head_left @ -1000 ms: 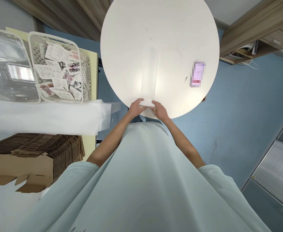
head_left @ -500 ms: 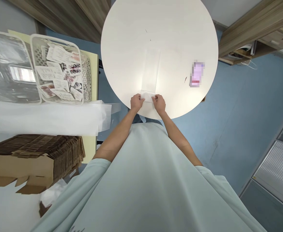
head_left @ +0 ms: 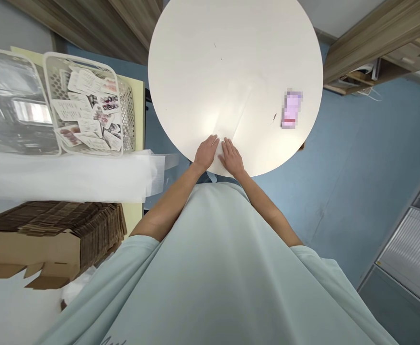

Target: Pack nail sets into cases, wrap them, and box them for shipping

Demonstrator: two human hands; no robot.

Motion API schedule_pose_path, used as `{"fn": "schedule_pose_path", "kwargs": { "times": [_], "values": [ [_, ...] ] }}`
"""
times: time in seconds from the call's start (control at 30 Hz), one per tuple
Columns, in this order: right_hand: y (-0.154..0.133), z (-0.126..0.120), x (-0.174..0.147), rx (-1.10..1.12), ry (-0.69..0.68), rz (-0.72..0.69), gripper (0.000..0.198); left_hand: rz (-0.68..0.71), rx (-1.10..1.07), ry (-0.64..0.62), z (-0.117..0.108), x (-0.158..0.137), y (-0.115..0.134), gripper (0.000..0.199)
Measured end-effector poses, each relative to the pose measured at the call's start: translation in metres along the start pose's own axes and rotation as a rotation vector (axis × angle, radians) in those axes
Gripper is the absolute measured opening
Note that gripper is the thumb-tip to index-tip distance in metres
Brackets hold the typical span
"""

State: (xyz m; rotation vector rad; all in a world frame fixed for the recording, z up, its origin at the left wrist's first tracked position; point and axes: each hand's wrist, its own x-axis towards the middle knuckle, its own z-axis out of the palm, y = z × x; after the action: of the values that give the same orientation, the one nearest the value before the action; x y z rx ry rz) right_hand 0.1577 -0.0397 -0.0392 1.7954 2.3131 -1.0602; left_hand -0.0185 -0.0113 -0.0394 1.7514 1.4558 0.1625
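Note:
A long, thin, translucent white sheet [head_left: 233,112] lies on the round white table [head_left: 188,57], slanting away from me to the right. My left hand [head_left: 206,153] rests on the left side of its near end, fingers stretched forward and lying flat. On the other side, my right hand [head_left: 232,157] presses down with its fingers extended and slightly spread. Both hands are open, and they partly cover the near end. Whether that end is still folded over cannot be made out.
A pixelated pink-purple item [head_left: 291,110] lies at the table's right. To the left, a side table [head_left: 138,124] carries a white basket [head_left: 129,110] of printed packets, a clear plastic-filled basket, a stack of white sheets [head_left: 69,175] and flattened cardboard boxes [head_left: 98,235].
My fingers have gone from pinching the folded near end to lying flat on it. The sheet's far end has swung to the right.

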Motion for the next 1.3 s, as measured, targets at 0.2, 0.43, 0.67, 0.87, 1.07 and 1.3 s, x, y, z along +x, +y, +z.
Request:
{"fn": "schedule_pose_path", "kwargs": {
  "times": [0.2, 0.43, 0.67, 0.87, 1.07, 1.3],
  "values": [
    [0.007, 0.012, -0.036, -0.051, -0.087, -0.068, 0.067, 0.115, 0.130, -0.159, -0.006, -0.036, -0.008, 0.063],
    [0.017, 0.007, -0.056, 0.013, -0.146, -0.158, 0.064, 0.081, 0.181, -0.251, -0.007, -0.060, -0.005, 0.075],
    [0.018, -0.004, -0.043, 0.086, -0.037, -0.029, 0.059, -0.031, 0.068, -0.181, -0.008, -0.033, -0.009, 0.048],
    [0.013, -0.009, -0.007, 0.134, 0.036, 0.180, 0.063, -0.325, 0.063, -0.113, -0.003, -0.010, 0.001, 0.039],
    [0.022, -0.012, 0.034, 0.152, 0.073, 0.282, 0.055, -0.493, 0.008, -0.092, 0.003, 0.012, -0.003, 0.028],
    [0.019, -0.019, 0.050, 0.069, 0.121, 0.247, 0.044, -0.453, 0.013, 0.023, 0.004, 0.017, 0.005, 0.050]
  ]
}}
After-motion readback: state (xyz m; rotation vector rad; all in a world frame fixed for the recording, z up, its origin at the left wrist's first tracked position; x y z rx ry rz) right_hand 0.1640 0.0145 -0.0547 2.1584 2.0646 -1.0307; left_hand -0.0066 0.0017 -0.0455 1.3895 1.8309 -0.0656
